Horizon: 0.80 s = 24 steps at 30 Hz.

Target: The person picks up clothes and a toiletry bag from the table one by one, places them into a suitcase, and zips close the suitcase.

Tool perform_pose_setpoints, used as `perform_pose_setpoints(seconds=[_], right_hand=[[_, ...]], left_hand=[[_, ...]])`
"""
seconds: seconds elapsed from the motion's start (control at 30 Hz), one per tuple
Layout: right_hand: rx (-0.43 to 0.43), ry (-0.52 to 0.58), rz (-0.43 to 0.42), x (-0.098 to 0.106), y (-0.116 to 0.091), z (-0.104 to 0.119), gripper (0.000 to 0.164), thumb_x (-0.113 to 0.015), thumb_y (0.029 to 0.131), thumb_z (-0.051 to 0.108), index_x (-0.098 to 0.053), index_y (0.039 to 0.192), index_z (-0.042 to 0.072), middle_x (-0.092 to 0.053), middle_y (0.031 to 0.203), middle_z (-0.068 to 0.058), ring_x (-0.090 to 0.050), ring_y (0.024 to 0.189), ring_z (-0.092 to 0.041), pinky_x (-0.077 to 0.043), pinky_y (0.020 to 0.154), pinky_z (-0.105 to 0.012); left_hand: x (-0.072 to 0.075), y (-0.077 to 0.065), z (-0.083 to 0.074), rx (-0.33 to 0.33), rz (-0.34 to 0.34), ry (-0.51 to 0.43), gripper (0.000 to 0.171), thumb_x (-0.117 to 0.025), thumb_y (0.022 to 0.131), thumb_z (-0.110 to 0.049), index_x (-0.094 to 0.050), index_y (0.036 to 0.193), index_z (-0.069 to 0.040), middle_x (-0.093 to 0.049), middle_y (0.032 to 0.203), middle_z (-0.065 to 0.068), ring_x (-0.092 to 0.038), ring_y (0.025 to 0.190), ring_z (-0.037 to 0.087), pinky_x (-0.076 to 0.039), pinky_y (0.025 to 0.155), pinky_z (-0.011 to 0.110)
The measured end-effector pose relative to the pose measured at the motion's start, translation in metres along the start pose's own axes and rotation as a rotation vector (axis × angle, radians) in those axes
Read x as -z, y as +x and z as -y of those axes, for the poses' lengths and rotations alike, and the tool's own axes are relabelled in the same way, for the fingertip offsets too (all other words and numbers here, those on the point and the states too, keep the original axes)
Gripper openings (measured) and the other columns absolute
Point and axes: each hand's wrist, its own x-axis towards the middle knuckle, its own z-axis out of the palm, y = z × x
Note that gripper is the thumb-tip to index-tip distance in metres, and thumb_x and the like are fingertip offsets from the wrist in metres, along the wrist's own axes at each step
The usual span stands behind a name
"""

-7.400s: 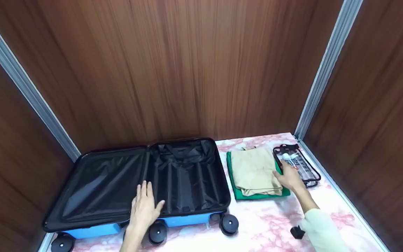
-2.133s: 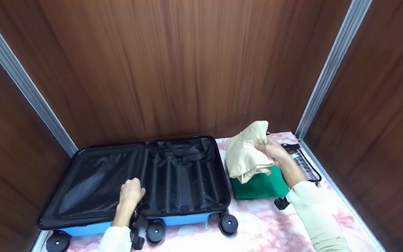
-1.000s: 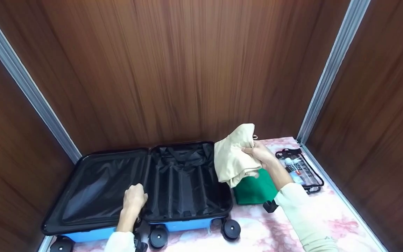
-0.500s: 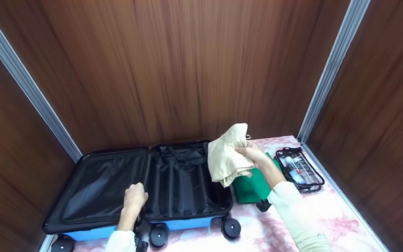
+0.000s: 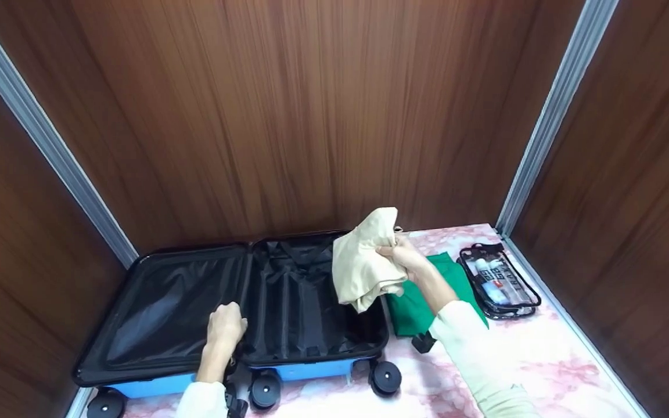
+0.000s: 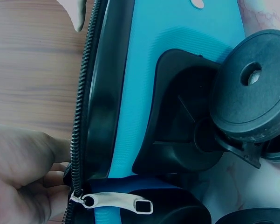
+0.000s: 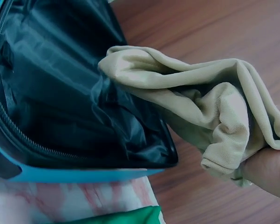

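Overall, head: clear pouch (image 5: 521, 290) lettering too small for us; right hand (image 5: 407, 259) pinches beige cloth (image 5: 363, 268) over right edge of suitcase (image 5: 316, 370). Left wrist: left hand (image 6: 21, 172) curled beside zipper (image 6: 76, 126); grip, we can't tell. Right wrist: cloth bunched, gripped.

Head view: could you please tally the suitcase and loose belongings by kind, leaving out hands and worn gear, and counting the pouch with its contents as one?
Suitcase: 1
Cloth items: 2 (beige cloth, held in the right hand; green cloth)
Clear pouch: 1
Total: 4
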Motion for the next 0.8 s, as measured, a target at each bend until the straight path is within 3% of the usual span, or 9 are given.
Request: perform_pose_setpoints(seconds=[0.2, 0.43, 0.8], right_hand=[[-0.003, 0.02, -0.004, -0.014, 0.007, -0.008, 0.019, -0.051, 0.094, -0.006, -0.052, 0.113, -0.008, -0.065, 0.082, 0.0, -0.064, 0.069, -0.009, -0.054, 0.061, -0.021], [-0.034, 0.041, -0.034, -0.03, 0.015, -0.015, 0.017, -0.051, 0.094, -0.005, -0.051, 0.11, -0.003, -0.064, 0.082, -0.001, -0.065, 0.068, -0.009, -0.054, 0.06, -0.021], [-0.022, 0.022, -0.034, -0.046, 0.023, -0.027, 0.022, -0.052, 0.091, -0.007, -0.054, 0.112, -0.005, -0.065, 0.082, 0.0, -0.064, 0.069, -0.01, -0.053, 0.062, -0.022]], left_hand=[[-0.001, -0.002, 0.001, 0.01, 0.013, -0.002, 0.014, -0.071, 0.081, -0.006, -0.067, 0.082, 0.008, -0.07, 0.089, 0.033, -0.067, 0.081, 0.052, -0.054, 0.074, 0.057], [0.0, 0.0, -0.002, -0.012, -0.011, 0.0, 0.013, -0.071, 0.08, -0.005, -0.068, 0.08, 0.007, -0.071, 0.086, 0.032, -0.068, 0.078, 0.05, -0.055, 0.072, 0.056], [-0.002, -0.001, 0.001, -0.004, -0.011, 0.016, 0.015, -0.072, 0.08, -0.006, -0.069, 0.082, 0.008, -0.071, 0.086, 0.032, -0.069, 0.08, 0.05, -0.055, 0.074, 0.056]])
